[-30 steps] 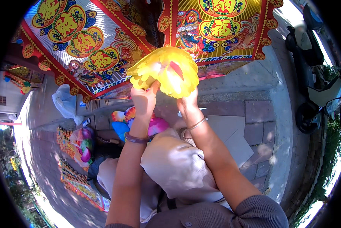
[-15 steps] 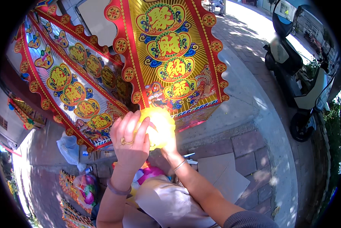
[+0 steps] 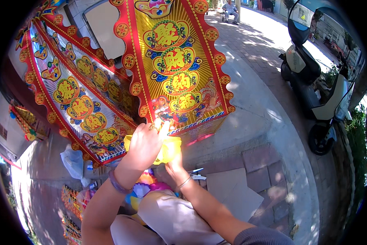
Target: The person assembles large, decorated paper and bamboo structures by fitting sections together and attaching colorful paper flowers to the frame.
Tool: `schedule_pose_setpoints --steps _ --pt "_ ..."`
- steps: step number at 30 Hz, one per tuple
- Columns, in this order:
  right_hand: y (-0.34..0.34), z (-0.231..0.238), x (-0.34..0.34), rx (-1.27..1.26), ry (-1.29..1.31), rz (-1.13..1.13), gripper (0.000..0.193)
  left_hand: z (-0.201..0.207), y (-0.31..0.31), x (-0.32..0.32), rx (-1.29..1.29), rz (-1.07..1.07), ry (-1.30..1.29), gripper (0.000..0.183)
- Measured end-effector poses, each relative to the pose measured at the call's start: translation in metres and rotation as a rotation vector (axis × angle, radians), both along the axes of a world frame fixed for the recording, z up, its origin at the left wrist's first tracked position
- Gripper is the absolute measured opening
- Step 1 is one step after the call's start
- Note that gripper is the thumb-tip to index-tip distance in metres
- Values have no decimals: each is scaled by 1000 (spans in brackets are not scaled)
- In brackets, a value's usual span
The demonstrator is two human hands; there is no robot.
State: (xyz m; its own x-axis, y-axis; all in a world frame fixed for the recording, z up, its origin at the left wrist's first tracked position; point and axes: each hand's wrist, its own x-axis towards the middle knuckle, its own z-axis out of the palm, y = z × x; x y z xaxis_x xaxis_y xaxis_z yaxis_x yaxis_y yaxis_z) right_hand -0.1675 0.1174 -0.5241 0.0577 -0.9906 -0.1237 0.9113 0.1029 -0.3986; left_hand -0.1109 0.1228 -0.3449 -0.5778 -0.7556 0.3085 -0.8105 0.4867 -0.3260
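My right hand (image 3: 175,161) grips a bright yellow, ruffled piece (image 3: 170,149), thin like paper or cloth, from its lower right side. Over its upper left side bends my left hand (image 3: 144,141), with the fingers drawn together at the top; its fingertips are partly hidden by glare. Just beyond both hands stands a tall box-like paper decoration (image 3: 150,34) with a gold front and scalloped red borders. A similar silver-faced decoration (image 3: 61,92) leans to the left. Pink, blue and orange petal-like pieces (image 3: 141,190) lie below my hands, partly covered by my arm and clothing.
A white plastic bag (image 3: 74,163) lies at left, near stacked patterned pieces (image 3: 71,200). Right of my right forearm are a white-handled tool (image 3: 198,177) and flat cardboard (image 3: 228,192) on paving. A scooter (image 3: 310,90) stands at right; a person (image 3: 230,11) sits far off.
My left hand has turned and now reaches over the top of the yellow piece. The strong glare on that piece has lessened. The view has shifted slightly, with the decorations sitting a little lower.
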Motion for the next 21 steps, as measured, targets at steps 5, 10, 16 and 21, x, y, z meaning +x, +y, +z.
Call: schedule_pose_setpoints --steps 5,10,16,21 --pt "-5 -6 -8 -249 550 -4 15 6 -2 19 215 -98 -189 33" --pt "-9 15 -31 -674 894 -201 16 -10 1 16 398 -39 -143 40" --pt "-17 14 -28 -727 1124 -332 32 -7 23 19 308 43 53 33" --pt "-24 23 -40 -812 1250 -206 29 -20 18 15 226 116 172 23"
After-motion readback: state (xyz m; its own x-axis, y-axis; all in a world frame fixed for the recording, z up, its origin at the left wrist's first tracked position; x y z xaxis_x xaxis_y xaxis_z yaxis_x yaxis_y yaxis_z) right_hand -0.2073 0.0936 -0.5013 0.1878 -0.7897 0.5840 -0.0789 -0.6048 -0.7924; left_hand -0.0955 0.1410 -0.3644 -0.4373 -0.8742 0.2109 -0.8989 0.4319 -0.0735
